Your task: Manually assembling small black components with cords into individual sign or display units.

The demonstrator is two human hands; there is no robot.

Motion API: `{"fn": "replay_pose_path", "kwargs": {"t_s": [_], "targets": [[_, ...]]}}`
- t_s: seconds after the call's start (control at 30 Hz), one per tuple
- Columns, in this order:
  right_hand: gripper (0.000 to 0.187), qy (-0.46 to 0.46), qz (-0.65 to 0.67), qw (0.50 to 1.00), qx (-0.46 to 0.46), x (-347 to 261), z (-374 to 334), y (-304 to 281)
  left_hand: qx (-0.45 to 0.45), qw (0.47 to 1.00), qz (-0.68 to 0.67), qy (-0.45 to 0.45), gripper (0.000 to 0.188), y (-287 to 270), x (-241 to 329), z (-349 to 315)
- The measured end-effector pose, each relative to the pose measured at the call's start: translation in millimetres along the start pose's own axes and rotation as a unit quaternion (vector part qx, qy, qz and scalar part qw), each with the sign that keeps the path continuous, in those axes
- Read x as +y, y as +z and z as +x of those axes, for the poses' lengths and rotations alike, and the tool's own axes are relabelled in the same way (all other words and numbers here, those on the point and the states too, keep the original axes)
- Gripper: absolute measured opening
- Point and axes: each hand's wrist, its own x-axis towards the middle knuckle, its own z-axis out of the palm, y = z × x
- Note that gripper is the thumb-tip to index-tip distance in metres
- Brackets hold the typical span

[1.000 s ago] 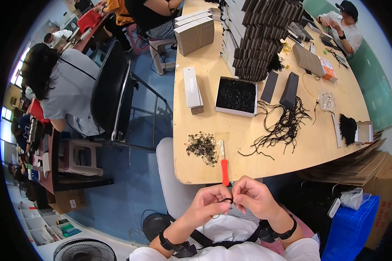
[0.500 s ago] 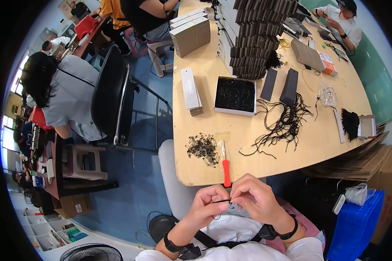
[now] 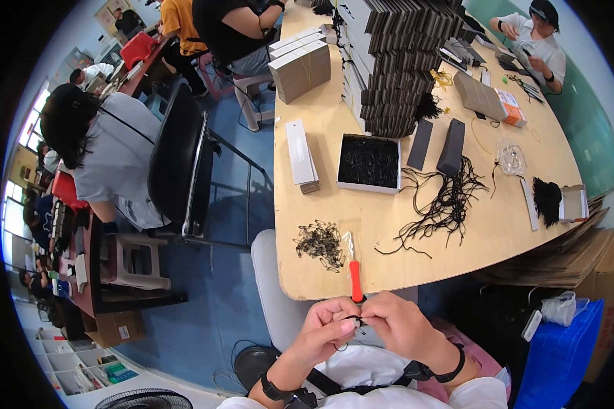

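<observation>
Busy workroom in the head view: blue floor (image 3: 211,279), person in a grey shirt (image 3: 119,136) seated off to your left, capped co-worker (image 3: 547,51) at the far right of your light wooden table (image 3: 375,221). Fan (image 3: 143,399) at lower left; blue bag (image 3: 559,354) at lower right, below flattened cardboard (image 3: 539,266).

Your hands are just off the table's near edge, over your lap. Left hand (image 3: 323,328): thumb and fingers pinched on a black cord (image 3: 352,317). Right hand (image 3: 397,323): fingertips closed together on the same cord, right up against the left. So the cord sits between both sets of fingertips, short section visible, thin loop hanging below the left hand. Small bit under the fingertips too; can't tell what it is.

Red-handled tool (image 3: 355,281) lies just beyond your fingers, handle toward you. Pile of dark wire pins (image 3: 318,247) left of it. Loose tangle of black cords (image 3: 447,204) to the right, running up to a dark wedge-shaped block (image 3: 451,148), with a flat dark piece (image 3: 421,144) beside it. White box (image 3: 368,189) full of small black pieces left of those; tall stack of dark tags (image 3: 399,88) behind it. White-topped card stack (image 3: 300,155) on the table's left side.
</observation>
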Motion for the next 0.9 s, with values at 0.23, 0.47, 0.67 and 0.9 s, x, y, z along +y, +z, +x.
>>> {"fn": "replay_pose_path", "kwargs": {"t_s": [0.23, 0.47, 0.67, 0.9], "targets": [[0.021, -0.075, -0.127, 0.987, 0.069, -9.4, 3.5, -0.3, 0.121, 0.957, 0.23, 0.125, 0.015, 13.7, 1.7, 0.0], [0.017, 0.038, -0.024, 0.99, 0.131, -10.1, 0.6, 8.9, 0.151, 0.896, 0.35, 0.228, 0.015, 20.9, -6.7, 1.1], [0.017, -0.002, -0.162, 0.968, 0.194, -5.3, 6.2, 20.0, 0.242, 0.775, 0.493, 0.312, 0.01, 39.0, -17.3, 13.5], [0.015, 0.07, -0.156, 0.977, 0.124, -3.9, 5.7, 6.7, 0.205, 0.625, 0.663, 0.358, 0.011, 23.5, -12.0, 22.2]]}}
